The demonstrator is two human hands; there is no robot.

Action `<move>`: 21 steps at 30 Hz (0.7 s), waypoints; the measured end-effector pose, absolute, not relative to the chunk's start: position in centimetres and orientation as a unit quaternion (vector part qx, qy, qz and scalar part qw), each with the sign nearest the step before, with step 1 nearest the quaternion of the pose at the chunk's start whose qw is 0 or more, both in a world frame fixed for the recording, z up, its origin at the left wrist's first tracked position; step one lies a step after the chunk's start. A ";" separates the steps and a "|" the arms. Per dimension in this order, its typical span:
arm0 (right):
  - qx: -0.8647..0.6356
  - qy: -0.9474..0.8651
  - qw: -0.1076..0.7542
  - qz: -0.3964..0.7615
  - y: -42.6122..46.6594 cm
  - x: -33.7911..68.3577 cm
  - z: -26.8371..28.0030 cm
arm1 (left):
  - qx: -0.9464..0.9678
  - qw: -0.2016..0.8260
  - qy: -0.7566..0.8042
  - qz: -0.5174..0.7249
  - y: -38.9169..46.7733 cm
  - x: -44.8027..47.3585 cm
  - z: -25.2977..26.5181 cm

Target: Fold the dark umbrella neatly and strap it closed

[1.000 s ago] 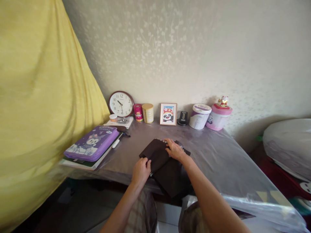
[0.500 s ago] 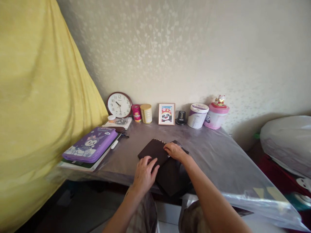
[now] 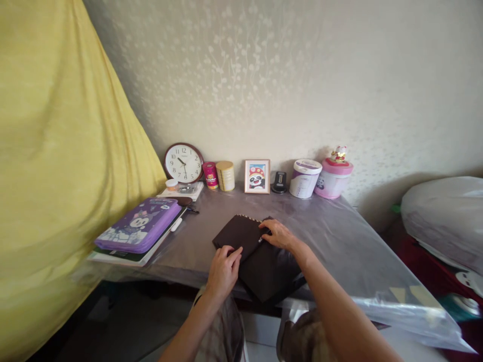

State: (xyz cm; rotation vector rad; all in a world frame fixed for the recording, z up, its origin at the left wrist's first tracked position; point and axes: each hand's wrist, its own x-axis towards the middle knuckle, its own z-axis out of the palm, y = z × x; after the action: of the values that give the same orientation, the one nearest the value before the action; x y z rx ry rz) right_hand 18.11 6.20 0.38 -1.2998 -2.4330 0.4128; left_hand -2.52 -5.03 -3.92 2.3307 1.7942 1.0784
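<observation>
A flat, dark brown-black folded bag point(image 3: 236, 234) lies at the table's front edge, with a black-and-white striped trim along its far edge. Its lower dark panel point(image 3: 266, 279) spreads toward my lap, and a small silver piece shows near the fold. At the near left edge, my left hand point(image 3: 225, 269) has its fingers bent, thumb and forefinger pinching the fold. My right hand point(image 3: 278, 234) grips the bag's upper right part with curled fingers; what lies right under the fingertips is partly hidden.
A purple zip case point(image 3: 139, 226) rests on books at the left. Along the wall stand a clock point(image 3: 183, 163), a pink can point(image 3: 210, 176), a yellow-lidded can point(image 3: 225, 177), a framed panda picture point(image 3: 257, 177), a black stand point(image 3: 279, 182) and two tubs point(image 3: 305, 180). Plastic covers the table point(image 3: 339, 241).
My right hand has shifted slightly right along the bag, and its lower panel has spread a little to the right. The left hand's fingers have drawn closer together at the fold.
</observation>
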 end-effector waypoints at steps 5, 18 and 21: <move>-0.452 -0.861 0.184 0.142 5.9 18.4 0.6 | 0.748 0.010 0.572 0.337 -5.0 -2.6 -4.0; -0.375 -0.899 0.192 0.123 5.1 18.4 0.6 | 0.750 0.004 0.566 0.342 -4.9 -2.6 -3.9; -0.361 -0.906 0.190 0.114 4.9 18.4 0.8 | 0.750 0.000 0.565 0.343 -4.9 -2.7 -3.9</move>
State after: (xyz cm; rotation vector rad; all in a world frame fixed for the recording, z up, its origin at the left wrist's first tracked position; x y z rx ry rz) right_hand 18.37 4.85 0.81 -1.0145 -2.5468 0.3202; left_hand -2.65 -4.87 -3.95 2.3578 1.7751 1.0775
